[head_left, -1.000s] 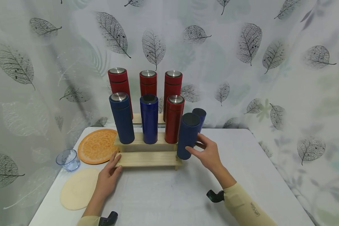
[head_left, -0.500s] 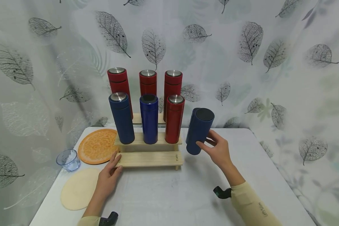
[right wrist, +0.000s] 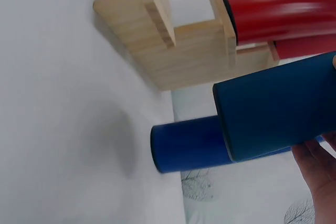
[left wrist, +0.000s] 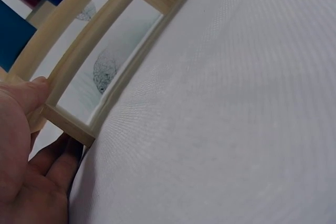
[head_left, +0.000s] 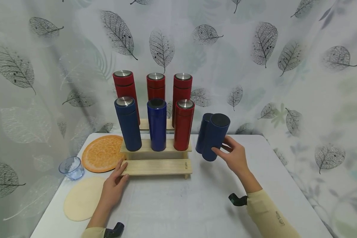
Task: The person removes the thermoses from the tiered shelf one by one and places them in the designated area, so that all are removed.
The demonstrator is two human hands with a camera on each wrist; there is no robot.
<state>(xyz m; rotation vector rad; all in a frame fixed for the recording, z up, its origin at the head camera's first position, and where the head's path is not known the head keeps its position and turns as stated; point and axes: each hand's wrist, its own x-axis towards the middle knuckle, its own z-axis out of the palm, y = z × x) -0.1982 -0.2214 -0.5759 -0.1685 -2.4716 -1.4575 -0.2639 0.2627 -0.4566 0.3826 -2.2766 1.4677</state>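
My right hand (head_left: 235, 155) grips a dark blue thermos flask (head_left: 216, 135), thumb in front and fingers behind. The right wrist view shows this flask (right wrist: 275, 108) raised off the table and tilted. A brighter blue flask (head_left: 201, 140) stands on the table just behind it, partly hidden. At the left end of a stepped wooden rack (head_left: 156, 167), my left hand (head_left: 113, 188) holds the lowest step. In the left wrist view the thumb and fingers lie around the end of the wooden frame (left wrist: 71, 124). The lowest step bears nothing.
On the middle step stand a navy flask (head_left: 129, 127), a blue flask (head_left: 157, 127) and a red flask (head_left: 183, 127). Three red flasks (head_left: 156, 86) rise behind. Left are an orange round board (head_left: 102, 153), a cream disc (head_left: 83, 200) and a glass (head_left: 72, 169).
My right hand has carried the dark blue flask rightward and slightly back, away from the rack's right end to in front of the standing blue flask. My left hand has stayed put.
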